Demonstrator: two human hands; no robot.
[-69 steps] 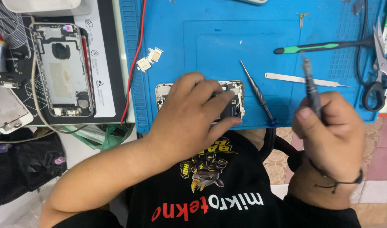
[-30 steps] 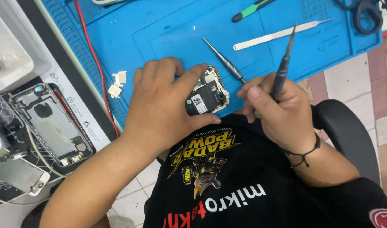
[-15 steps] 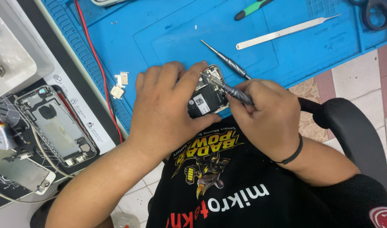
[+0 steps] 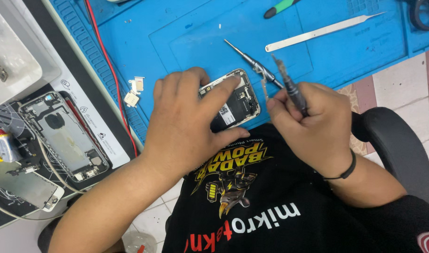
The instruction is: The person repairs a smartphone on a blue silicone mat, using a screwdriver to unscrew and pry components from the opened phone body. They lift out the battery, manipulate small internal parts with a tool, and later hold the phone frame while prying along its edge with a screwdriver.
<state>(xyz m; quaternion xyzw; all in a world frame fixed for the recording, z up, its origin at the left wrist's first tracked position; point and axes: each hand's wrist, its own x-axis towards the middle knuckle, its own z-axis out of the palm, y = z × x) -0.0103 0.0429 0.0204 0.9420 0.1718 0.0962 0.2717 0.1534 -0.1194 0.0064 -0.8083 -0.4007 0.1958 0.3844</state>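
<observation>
Under the left hand (image 4: 186, 126) lies the opened phone (image 4: 235, 100); right hand (image 4: 313, 124) grips a screwdriver (image 4: 289, 84).

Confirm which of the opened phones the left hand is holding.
The small opened phone at the blue mat's near edge, pinned under the left hand. The other opened phone chassis lies untouched on the dark pad far left.

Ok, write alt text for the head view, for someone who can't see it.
A left hand holds an opened phone on a blue mat while the right hand grips a screwdriver beside it. A second screwdriver, a metal spudger and small parts lie on the mat; another stripped phone lies to the left.
</observation>
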